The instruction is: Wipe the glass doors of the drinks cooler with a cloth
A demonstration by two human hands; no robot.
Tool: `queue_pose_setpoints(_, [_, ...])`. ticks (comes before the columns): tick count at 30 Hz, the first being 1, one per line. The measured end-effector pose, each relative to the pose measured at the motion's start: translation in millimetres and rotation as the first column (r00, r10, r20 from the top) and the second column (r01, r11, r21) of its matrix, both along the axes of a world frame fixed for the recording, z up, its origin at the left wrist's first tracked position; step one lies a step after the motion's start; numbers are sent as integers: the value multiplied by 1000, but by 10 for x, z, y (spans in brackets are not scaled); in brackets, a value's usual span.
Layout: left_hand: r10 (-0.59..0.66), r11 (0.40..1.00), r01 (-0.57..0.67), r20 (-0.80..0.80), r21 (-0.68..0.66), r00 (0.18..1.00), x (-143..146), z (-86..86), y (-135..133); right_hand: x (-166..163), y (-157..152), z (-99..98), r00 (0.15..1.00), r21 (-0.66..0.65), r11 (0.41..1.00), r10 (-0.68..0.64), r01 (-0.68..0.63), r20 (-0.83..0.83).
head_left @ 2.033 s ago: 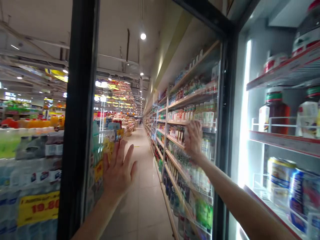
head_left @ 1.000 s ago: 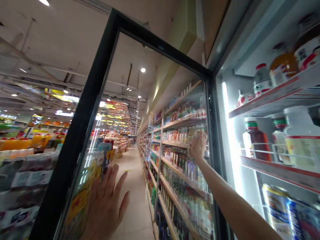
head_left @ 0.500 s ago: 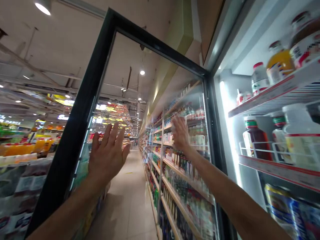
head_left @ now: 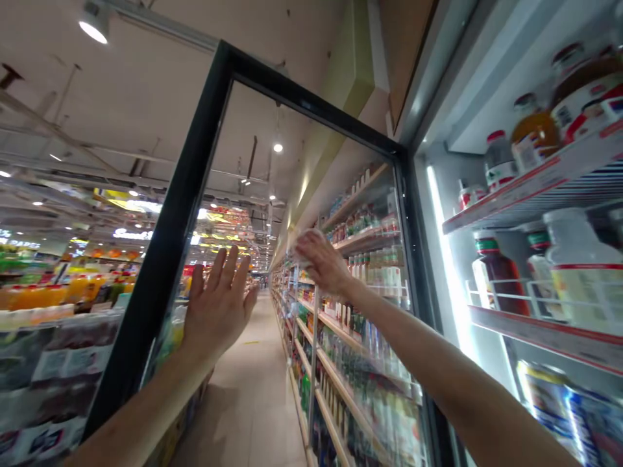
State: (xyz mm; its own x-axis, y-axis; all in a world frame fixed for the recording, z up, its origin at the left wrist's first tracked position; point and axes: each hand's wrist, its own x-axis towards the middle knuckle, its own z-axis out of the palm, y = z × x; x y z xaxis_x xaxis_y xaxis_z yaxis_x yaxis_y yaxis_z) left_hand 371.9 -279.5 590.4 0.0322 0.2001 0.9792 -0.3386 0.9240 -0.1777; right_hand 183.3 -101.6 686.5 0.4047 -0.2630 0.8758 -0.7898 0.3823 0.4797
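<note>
Glass door (head_left: pixel 282 207) — open position

From where I stand, the door, in a black frame (head_left: pixel 179 220), is swung out beside the lit cooler (head_left: pixel 545 334). Left hand (head_left: pixel 218 305): open, fingers spread, palm toward the glass. Right hand (head_left: pixel 324 263): higher, at mid-pane, fingers blurred — a pale patch (head_left: pixel 302 258) shows there; whether it is gripped, I cannot tell. Cooler, at the person's right: bottles (head_left: pixel 501 275) above cans (head_left: pixel 549 395).

From my remote station I count: left hand (head_left: pixel 219 308), one; right hand (head_left: pixel 324 264), one; glass door (head_left: pixel 178 214), black-framed, one; cooler light strip (head_left: pixel 446 259), one; red-edged shelf rails (head_left: pixel 525 184), two; green-capped bottles (head_left: pixel 501 282), two; white-capped jug (head_left: pixel 584 272), one; gold-topped can (head_left: pixel 542 392), one.
</note>
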Motion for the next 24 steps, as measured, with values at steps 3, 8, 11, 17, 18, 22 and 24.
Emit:
queue_pose_setpoints(3, [13, 1000, -13, 3, -10, 1000, 3, -2, 2, -5, 164, 103, 981, -382, 924, 99, -29, 164])
queue_pose_setpoints(8, [64, 998, -65, -9, -25, 998, 22, -6, 12, 226, -121, -9, 999, -164, 986, 45, -41, 25])
queue_pose_setpoints(11, [73, 997, -73, -1, -35, 997, 43, -6, 1, 300, -250, -127, 989, 152, 987, -26, 48, -143])
queue_pose_setpoints(17, [68, 997, -67, 19, -45, 997, 32, -24, -51, 211, -106, -3, 933, -416, 907, 98, 60, 348])
queue_pose_setpoints(18, [67, 997, -66, 14, -47, 998, 28, -26, -57, 255, -154, -46, 959, -319, 947, 63, 30, 276])
queue_pose_setpoints(22, [87, 995, -86, 12, -52, 996, 28, -25, -67, 354, -251, -281, 998, 123, 992, -27, 34, -57])
queue_pose_setpoints(24, [102, 993, -101, 12, -57, 995, 34, -25, -64, 269, -145, -322, 993, -126, 991, -28, 43, 117])
